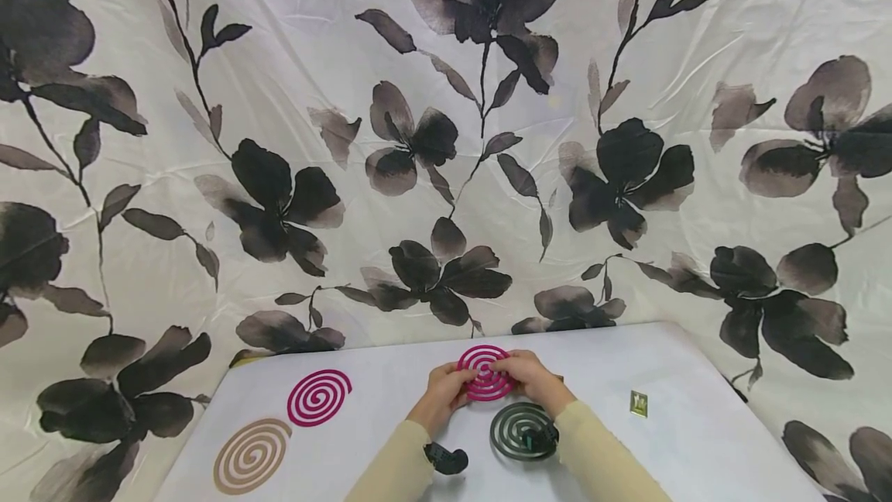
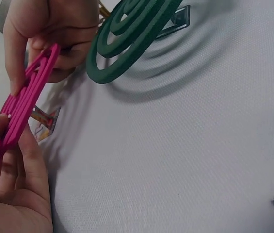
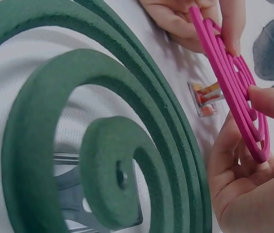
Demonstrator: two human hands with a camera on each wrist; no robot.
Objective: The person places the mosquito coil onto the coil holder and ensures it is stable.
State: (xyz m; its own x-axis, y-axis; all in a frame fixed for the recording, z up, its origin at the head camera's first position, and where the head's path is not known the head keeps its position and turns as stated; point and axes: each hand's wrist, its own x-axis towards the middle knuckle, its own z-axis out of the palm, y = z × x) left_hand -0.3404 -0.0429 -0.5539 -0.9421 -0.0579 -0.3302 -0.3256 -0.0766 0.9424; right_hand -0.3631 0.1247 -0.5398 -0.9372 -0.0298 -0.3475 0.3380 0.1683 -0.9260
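Observation:
Both hands hold a bright pink mosquito coil [image 2: 23, 111], seen tilted in the wrist views. My left hand [image 1: 443, 391] grips its left side, thumb on the upper face and fingers underneath. On the opposite side, my right hand [image 1: 535, 379] pinches the coil, its thumb also on top. Beneath the pink coil, a small metal stand with a colourful print [image 3: 205, 99] shows on the table. Nearer the body, a dark green mosquito coil [image 3: 32, 121] sits raised on a metal stand [image 3: 71, 194], its centre fixed on the stand's tip.
Another pink coil [image 1: 319, 398] lies flat to the left, with a tan coil [image 1: 252, 455] in front of it. A small flat gold-coloured metal piece [image 1: 639, 404] lies on the right of the white table [image 1: 376, 378]. Floral cloth [image 1: 516, 238] hangs behind the table.

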